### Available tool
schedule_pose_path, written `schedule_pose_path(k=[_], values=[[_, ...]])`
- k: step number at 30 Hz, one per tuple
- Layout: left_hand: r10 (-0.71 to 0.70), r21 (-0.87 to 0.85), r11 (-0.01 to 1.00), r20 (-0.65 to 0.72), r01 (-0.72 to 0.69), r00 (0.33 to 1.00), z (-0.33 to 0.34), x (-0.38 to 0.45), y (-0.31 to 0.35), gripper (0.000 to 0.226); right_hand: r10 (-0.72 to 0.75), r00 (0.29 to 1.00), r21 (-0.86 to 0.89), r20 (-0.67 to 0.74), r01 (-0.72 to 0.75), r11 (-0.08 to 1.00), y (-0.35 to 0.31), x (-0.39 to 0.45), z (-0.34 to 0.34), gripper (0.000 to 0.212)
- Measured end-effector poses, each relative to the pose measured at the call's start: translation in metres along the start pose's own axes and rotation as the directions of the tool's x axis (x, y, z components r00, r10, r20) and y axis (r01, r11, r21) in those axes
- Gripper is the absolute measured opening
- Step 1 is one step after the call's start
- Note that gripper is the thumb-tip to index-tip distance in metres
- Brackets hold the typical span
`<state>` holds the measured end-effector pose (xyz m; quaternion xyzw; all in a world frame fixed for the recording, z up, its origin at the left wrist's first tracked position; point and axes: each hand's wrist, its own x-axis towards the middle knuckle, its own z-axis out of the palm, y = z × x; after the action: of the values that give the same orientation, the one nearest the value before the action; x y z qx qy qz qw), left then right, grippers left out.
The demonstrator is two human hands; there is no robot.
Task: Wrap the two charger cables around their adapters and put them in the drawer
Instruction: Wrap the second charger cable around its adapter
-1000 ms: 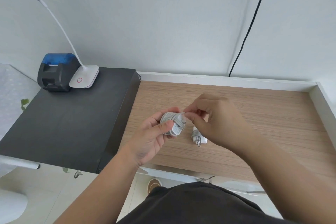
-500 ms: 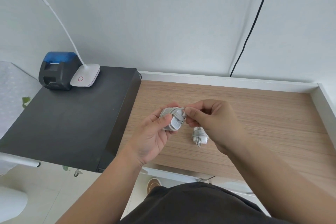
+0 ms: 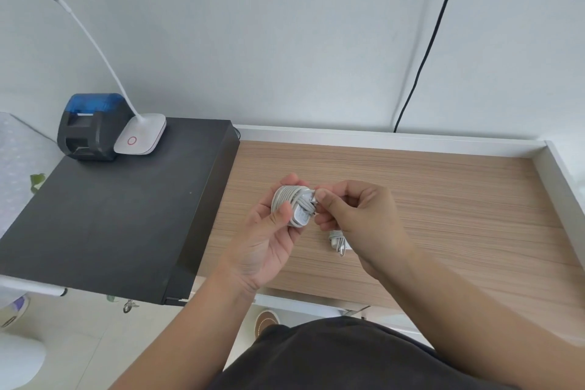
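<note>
Left fingers [image 3: 282, 210] curled around first adapter [image 3: 296, 209], cable coiled round it, above counter [image 3: 443, 193]. Right fingers [image 3: 326, 198] pinched shut on cable end [image 3: 311, 199] at its right side. Second adapter [image 3: 338, 239] on counter just beneath right hand [image 3: 361, 225]. Open wood right and far, up to raised white rim [image 3: 380, 138].

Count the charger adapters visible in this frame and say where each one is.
2. One wrapped adapter is held in the left hand, the right hand pinching its cable end. The second adapter lies on the wooden surface, partly hidden behind the right hand.
</note>
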<state>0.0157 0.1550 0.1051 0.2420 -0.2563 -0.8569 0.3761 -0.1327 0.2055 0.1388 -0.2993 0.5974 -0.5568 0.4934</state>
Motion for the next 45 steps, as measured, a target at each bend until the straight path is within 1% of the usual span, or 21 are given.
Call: schedule_pose_path(k=[2,5,9,11,14,16,17,19,21,24,26,29,32,35,36,38,41,43,45], values=[[0.002,-0.021,1.0,-0.025,-0.003,1.0,0.002,0.001,-0.003,0.071,-0.003,1.0,0.022,-0.023,0.003,1.0,0.002,-0.001,0.0,0.011],[0.012,-0.037,0.999,-0.047,-0.014,0.999,0.003,0.002,-0.006,0.068,0.003,0.999,0.052,-0.036,-0.001,0.999,0.004,0.001,0.003,0.011],[0.0,-0.075,0.997,-0.109,-0.008,0.994,0.003,0.003,-0.007,0.068,-0.027,0.998,0.049,0.059,0.024,0.999,0.003,0.008,0.0,0.009],[-0.008,-0.11,0.994,-0.133,-0.006,0.991,0.005,0.004,-0.006,0.064,-0.078,0.99,-0.037,0.117,0.082,0.996,0.002,0.011,-0.006,0.011],[-0.011,-0.126,0.992,-0.159,-0.009,0.987,0.01,0.003,-0.006,0.047,-0.178,0.967,-0.243,0.18,0.219,0.945,0.0,0.013,-0.014,0.025],[-0.006,-0.127,0.992,-0.169,-0.015,0.986,0.011,0.003,-0.006,0.043,-0.226,0.951,-0.309,0.209,0.284,0.908,0.0,0.013,-0.015,0.031],[-0.006,-0.131,0.991,-0.165,-0.016,0.986,0.012,0.003,-0.007,0.043,-0.239,0.947,-0.315,0.216,0.299,0.901,-0.001,0.013,-0.015,0.033],[-0.012,-0.139,0.99,-0.13,-0.006,0.991,0.012,0.003,-0.007,0.051,-0.271,0.94,-0.302,0.208,0.326,0.896,-0.001,0.012,-0.014,0.033],[-0.008,-0.136,0.991,-0.1,-0.006,0.995,0.011,0.003,-0.006,0.059,-0.316,0.929,-0.307,0.192,0.363,0.88,-0.001,0.01,-0.012,0.029],[0.001,-0.116,0.993,-0.079,-0.01,0.997,0.01,0.001,-0.005,0.064,-0.369,0.917,-0.32,0.152,0.399,0.86,-0.001,0.007,-0.009,0.024],[-0.001,-0.097,0.995,-0.075,-0.006,0.997,0.011,0.0,-0.005,0.063,-0.389,0.916,-0.343,0.094,0.397,0.851,0.0,0.005,-0.005,0.021],[0.009,-0.067,0.998,-0.091,-0.015,0.996,0.015,-0.003,-0.006,0.055,-0.43,0.902,-0.376,0.036,0.411,0.83,0.0,0.002,0.0,0.016],[0.013,-0.07,0.997,-0.107,-0.021,0.994,0.016,-0.006,-0.007,0.058,-0.459,0.888,-0.391,0.033,0.434,0.811,0.002,0.0,0.002,0.013],[0.013,-0.063,0.998,-0.083,-0.018,0.996,0.013,-0.009,-0.008,0.062,-0.502,0.864,-0.405,0.045,0.475,0.781,0.008,0.0,0.003,0.013],[0.015,-0.057,0.998,-0.079,-0.02,0.997,0.012,-0.01,-0.009,0.063,-0.506,0.861,-0.392,0.048,0.483,0.783,0.009,-0.001,0.004,0.013],[0.022,-0.051,0.998,-0.086,-0.027,0.996,0.012,-0.012,-0.008,0.069,-0.47,0.882,-0.295,0.04,0.46,0.838,0.012,-0.004,0.004,0.012],[0.052,-0.036,0.998,-0.085,-0.056,0.995,0.012,-0.014,-0.003,0.077,-0.365,0.926,-0.031,0.091,0.369,0.929,0.014,-0.005,0.003,0.022],[0.067,-0.036,0.997,-0.075,-0.07,0.995,0.01,-0.015,0.001,0.081,-0.324,0.934,0.136,0.149,0.305,0.942,0.015,-0.004,0.005,0.027],[0.074,-0.018,0.997,-0.058,-0.075,0.996,0.007,-0.016,0.003,0.086,-0.286,0.942,0.208,0.174,0.249,0.946,0.015,-0.002,0.007,0.035]])
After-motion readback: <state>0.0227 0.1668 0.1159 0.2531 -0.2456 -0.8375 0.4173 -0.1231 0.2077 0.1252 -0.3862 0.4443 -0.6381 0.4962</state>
